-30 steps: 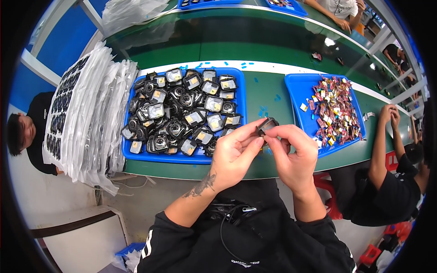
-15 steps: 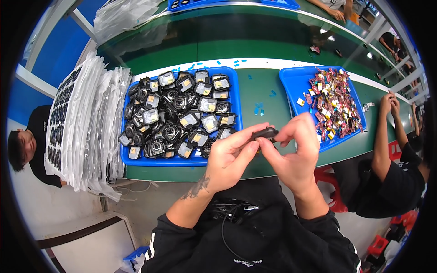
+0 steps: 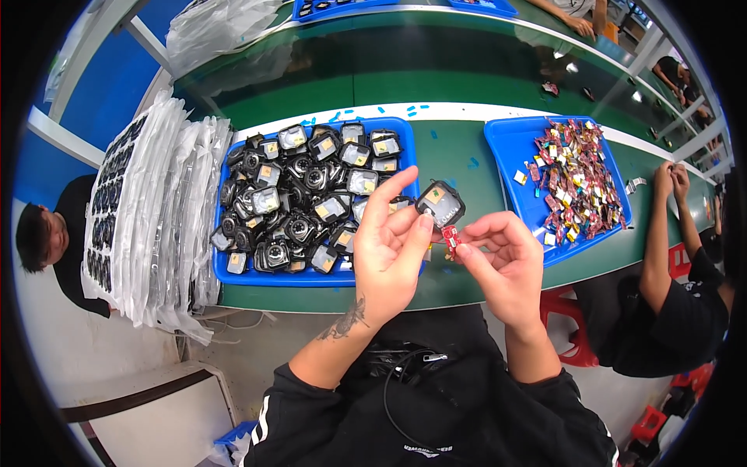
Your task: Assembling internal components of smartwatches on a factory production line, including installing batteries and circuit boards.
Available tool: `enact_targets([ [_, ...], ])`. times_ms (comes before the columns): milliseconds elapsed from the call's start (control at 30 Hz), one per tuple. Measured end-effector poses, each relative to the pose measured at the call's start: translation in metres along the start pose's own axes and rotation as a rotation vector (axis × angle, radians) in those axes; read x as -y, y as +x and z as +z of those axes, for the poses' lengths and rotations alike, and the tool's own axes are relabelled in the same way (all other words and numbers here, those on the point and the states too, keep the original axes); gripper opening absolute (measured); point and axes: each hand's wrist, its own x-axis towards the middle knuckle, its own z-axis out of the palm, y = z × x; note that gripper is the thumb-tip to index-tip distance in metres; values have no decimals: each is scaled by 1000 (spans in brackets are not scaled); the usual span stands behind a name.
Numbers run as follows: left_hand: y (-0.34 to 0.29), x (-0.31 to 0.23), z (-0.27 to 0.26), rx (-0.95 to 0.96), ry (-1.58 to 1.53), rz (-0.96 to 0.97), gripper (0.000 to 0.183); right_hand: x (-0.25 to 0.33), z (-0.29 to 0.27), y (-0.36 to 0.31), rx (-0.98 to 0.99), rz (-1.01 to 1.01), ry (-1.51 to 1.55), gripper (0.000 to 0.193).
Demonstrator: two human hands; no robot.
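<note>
Case (image 3: 441, 204) turned, white shirt lettering (image 3: 428, 449)

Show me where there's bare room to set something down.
The green tabletop between the left blue tray and right blue tray, beyond the held case, bears only blue scraps; the right tray's left side is largely bare. Crowded: black cases heap the left tray, red boards the right tray's other side.

A square, black-rimmed case (image 3: 442, 204) is held just beside a red circuit board (image 3: 450, 240).

held case (image 3: 447, 205): plastic | right tray (image 3: 510, 149): smooth plastic | benchtop (image 3: 436, 66): glossy | sleeve (image 3: 307, 412): matt cloth
</note>
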Motion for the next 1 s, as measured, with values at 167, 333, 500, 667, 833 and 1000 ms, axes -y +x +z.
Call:
enact_targets([
  [167,3,-19,-27,324,656,183,31,3,-12,6,88,83,324,14],
  [333,7,-23,-24,355,739,461,31,2,-16,5,155,202,448,14],
  [500,3,-18,-30,319,677,342,29,19,-12,-7,120,62,267,21],
  [667,3,-22,-33,437,684,226,22,33,-18,-6,262,-313,-394,19],
  [833,-2,-8,-34,416,582,247,20,28,-20,-4,228,-395,-465,16],
  [1000,-6,-8,-32,445,609,178,19,20,-14,-12,174,-79,-36,10],
])
